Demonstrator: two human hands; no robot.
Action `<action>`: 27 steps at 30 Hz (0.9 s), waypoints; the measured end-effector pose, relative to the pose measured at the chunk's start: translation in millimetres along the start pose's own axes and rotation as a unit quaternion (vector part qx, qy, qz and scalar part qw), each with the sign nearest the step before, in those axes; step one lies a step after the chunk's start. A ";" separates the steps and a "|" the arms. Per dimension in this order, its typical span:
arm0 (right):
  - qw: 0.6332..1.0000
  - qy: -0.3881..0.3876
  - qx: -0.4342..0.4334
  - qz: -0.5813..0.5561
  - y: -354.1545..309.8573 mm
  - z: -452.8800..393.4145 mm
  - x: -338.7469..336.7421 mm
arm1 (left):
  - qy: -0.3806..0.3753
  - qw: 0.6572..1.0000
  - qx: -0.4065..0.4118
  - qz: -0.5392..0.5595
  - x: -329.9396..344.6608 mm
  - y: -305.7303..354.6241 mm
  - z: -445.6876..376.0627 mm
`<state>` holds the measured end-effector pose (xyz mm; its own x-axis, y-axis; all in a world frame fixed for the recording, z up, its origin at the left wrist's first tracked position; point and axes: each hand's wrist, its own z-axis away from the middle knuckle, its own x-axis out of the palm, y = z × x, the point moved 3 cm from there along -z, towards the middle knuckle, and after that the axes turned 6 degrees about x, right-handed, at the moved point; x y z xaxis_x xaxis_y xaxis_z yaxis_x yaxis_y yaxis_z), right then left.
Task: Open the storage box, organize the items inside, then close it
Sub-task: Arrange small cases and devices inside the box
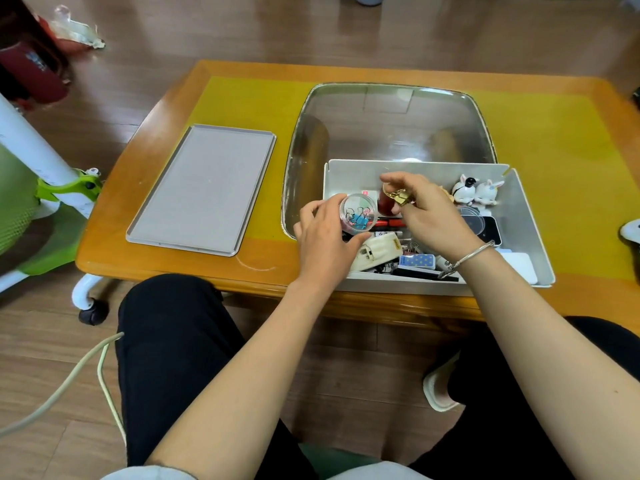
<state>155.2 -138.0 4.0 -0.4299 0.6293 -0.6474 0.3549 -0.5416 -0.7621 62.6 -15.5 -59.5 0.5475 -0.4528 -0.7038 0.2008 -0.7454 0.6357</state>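
Over the open box (526, 237) on the table, a light, rigid, slippery clip jar (358, 213) is clasped round its wall by the left hand (325, 237); a small gold clip (401, 198) is pinched by the right hand (433, 216).

Both your bare forearms reach forward and converge. Your left hand (323, 237) is curled, thumb and fingers wrapped round a small clear jar (358, 213). Your right hand (429, 211) is knuckles up, fingertips pinching a small gold piece (401, 197); bangle on that wrist.
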 end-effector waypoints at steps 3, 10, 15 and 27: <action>0.998 -0.024 0.003 -0.060 -5.2 -0.1 4.2 | 0.000 1.000 -0.002 0.008 -0.6 -0.2 0.1; 0.998 0.011 0.031 -0.044 -11.4 -10.3 12.7 | -0.002 1.000 0.002 0.018 -3.6 1.3 1.4; 0.999 0.035 0.027 -0.031 -13.3 -14.5 14.0 | 0.002 1.000 0.002 0.021 -4.2 2.1 2.2; 0.992 0.057 0.100 0.048 53.6 -11.1 -46.3 | -0.009 1.000 0.015 0.007 -2.7 5.7 0.5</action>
<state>203.3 -190.0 -6.9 -0.3020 0.6222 -0.7222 0.2126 -0.6946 -0.6873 61.9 -18.8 -54.2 0.5358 -0.4709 -0.7008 0.1687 -0.7536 0.6353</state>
